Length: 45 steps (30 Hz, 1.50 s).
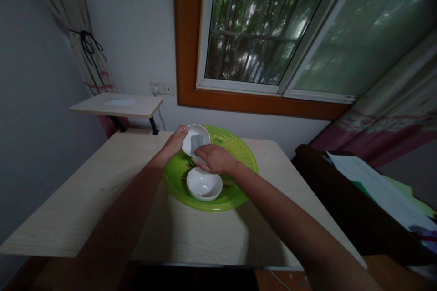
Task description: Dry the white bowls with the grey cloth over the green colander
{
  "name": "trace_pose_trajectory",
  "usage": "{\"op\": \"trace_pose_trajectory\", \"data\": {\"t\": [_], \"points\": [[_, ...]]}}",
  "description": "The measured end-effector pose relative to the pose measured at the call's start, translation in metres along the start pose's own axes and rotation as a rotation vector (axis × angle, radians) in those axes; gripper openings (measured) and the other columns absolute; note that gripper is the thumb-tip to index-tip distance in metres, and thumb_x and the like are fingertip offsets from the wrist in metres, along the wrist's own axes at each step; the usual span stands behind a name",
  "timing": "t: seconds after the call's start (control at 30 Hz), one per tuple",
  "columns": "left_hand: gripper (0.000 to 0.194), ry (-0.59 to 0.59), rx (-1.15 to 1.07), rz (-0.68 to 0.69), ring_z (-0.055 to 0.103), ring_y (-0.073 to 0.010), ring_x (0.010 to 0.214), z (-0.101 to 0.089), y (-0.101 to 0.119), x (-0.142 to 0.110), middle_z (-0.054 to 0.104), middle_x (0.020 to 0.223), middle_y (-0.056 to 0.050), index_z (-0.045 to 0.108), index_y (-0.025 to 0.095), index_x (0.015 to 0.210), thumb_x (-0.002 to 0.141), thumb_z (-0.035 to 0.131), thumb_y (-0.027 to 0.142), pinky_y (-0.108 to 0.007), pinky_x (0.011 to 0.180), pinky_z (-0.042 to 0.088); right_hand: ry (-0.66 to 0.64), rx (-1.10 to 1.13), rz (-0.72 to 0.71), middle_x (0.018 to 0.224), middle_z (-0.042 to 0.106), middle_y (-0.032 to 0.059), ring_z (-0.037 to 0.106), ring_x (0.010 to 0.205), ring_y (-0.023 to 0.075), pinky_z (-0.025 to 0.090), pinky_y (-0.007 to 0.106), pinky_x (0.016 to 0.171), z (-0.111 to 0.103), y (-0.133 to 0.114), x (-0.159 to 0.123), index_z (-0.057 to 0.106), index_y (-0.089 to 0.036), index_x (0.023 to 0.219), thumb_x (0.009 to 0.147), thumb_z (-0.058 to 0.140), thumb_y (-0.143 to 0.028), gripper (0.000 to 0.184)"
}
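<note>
My left hand [175,141] grips the left rim of a white bowl [188,144], tilted so that its inside faces me. A grey-blue cloth [197,140] lies against the inside of that bowl. My right hand [215,159] has its fingers on the lower part of the cloth, at the bowl's lower right edge. Below my right hand, a second white bowl [204,186] sits upright in a round green basin [239,145]. Thin sticks that look like chopsticks [183,167] lie in the basin, partly covered. Between the two bowls another dish shows only in part.
The basin stands on a pale wooden table [112,186]. A small raised shelf [143,105] with a paper on it is at the back left. Papers [362,182] lie on a dark brown piece of furniture at right. A window and wall are behind.
</note>
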<state>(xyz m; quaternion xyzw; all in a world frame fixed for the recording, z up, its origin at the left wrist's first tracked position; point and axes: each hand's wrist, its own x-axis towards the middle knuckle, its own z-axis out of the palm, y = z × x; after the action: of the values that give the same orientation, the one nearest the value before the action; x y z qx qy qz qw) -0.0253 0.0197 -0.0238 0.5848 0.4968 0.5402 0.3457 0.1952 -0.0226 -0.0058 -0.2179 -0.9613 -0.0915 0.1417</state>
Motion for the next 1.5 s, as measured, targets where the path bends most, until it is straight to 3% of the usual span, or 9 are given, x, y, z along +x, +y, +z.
{"op": "trace_pose_trajectory", "data": {"t": [0.13, 0.43, 0.7, 0.83, 0.93, 1.13, 1.27, 1.5], "points": [[0.04, -0.029, 0.049, 0.021, 0.061, -0.0213, 0.084, -0.001, -0.004, 0.004, 0.067, 0.092, -0.006, 0.062, 0.02, 0.1, 0.095, 0.046, 0.056, -0.034, 0.081, 0.05, 0.036, -0.142, 0.071, 0.099, 0.072, 0.017, 0.065, 0.098, 0.0266, 0.048, 0.04, 0.093, -0.001, 0.002, 0.004, 0.068, -0.011, 0.099, 0.104, 0.042, -0.039, 0.039], [0.044, -0.02, 0.132, 0.001, 0.062, -0.0222, 0.086, -0.002, -0.004, 0.005, 0.068, 0.092, -0.007, 0.064, 0.02, 0.106, 0.095, 0.044, 0.058, -0.034, 0.085, 0.048, 0.043, -0.169, 0.051, 0.1, 0.072, 0.0167, 0.064, 0.1, 0.0269, 0.048, 0.042, 0.095, 0.005, 0.005, 0.004, 0.071, -0.011, 0.099, 0.105, 0.041, -0.041, 0.043], [0.048, -0.041, 0.191, 0.038, 0.063, -0.0242, 0.09, -0.001, -0.004, 0.004, 0.068, 0.098, -0.008, 0.063, 0.022, 0.107, 0.095, 0.04, 0.062, -0.036, 0.083, 0.048, 0.012, 0.03, -0.046, 0.132, 0.064, 0.02, 0.061, 0.123, 0.0277, 0.048, 0.042, 0.105, 0.014, 0.005, 0.0, 0.055, -0.009, 0.138, 0.102, 0.044, -0.051, 0.057], [0.048, -0.043, 0.212, 0.061, 0.063, -0.0239, 0.094, -0.001, -0.002, 0.003, 0.068, 0.103, -0.008, 0.063, 0.022, 0.109, 0.096, 0.039, 0.061, -0.035, 0.087, 0.047, -0.002, 0.079, -0.075, 0.141, 0.058, 0.021, 0.058, 0.129, 0.0292, 0.047, 0.042, 0.108, 0.013, 0.004, 0.0, 0.047, -0.008, 0.146, 0.099, 0.047, -0.058, 0.069], [0.048, -0.056, 0.226, 0.062, 0.062, -0.0234, 0.091, -0.001, 0.001, 0.0, 0.069, 0.101, -0.007, 0.062, 0.022, 0.112, 0.097, 0.036, 0.06, -0.036, 0.086, 0.047, 0.003, 0.064, -0.059, 0.138, 0.062, 0.0191, 0.06, 0.125, 0.0284, 0.048, 0.042, 0.104, 0.011, 0.006, 0.0, 0.052, -0.011, 0.142, 0.1, 0.047, -0.056, 0.062], [0.043, -0.072, 0.243, 0.052, 0.062, -0.0227, 0.09, 0.0, 0.007, -0.003, 0.069, 0.101, -0.006, 0.063, 0.023, 0.112, 0.096, 0.04, 0.057, -0.034, 0.085, 0.046, 0.011, -0.1, 0.054, 0.112, 0.072, 0.019, 0.063, 0.113, 0.0293, 0.043, 0.044, 0.102, 0.007, 0.007, 0.003, 0.072, -0.01, 0.107, 0.102, 0.046, -0.051, 0.049], [0.043, -0.025, 0.234, 0.036, 0.062, -0.0226, 0.091, -0.001, 0.009, -0.002, 0.069, 0.101, -0.007, 0.062, 0.023, 0.115, 0.097, 0.039, 0.055, -0.034, 0.086, 0.047, 0.064, -0.184, 0.102, 0.12, 0.07, 0.022, 0.056, 0.124, 0.0328, 0.039, 0.047, 0.105, 0.005, 0.004, 0.003, 0.072, -0.007, 0.111, 0.101, 0.046, -0.053, 0.054], [0.043, -0.031, 0.245, 0.042, 0.062, -0.0229, 0.085, -0.001, 0.008, -0.003, 0.069, 0.095, -0.007, 0.063, 0.021, 0.112, 0.097, 0.04, 0.055, -0.037, 0.085, 0.048, 0.007, -0.042, 0.081, 0.125, 0.07, 0.0156, 0.059, 0.12, 0.0294, 0.042, 0.045, 0.1, 0.004, 0.003, -0.001, 0.069, -0.013, 0.123, 0.101, 0.048, -0.051, 0.049]]}}
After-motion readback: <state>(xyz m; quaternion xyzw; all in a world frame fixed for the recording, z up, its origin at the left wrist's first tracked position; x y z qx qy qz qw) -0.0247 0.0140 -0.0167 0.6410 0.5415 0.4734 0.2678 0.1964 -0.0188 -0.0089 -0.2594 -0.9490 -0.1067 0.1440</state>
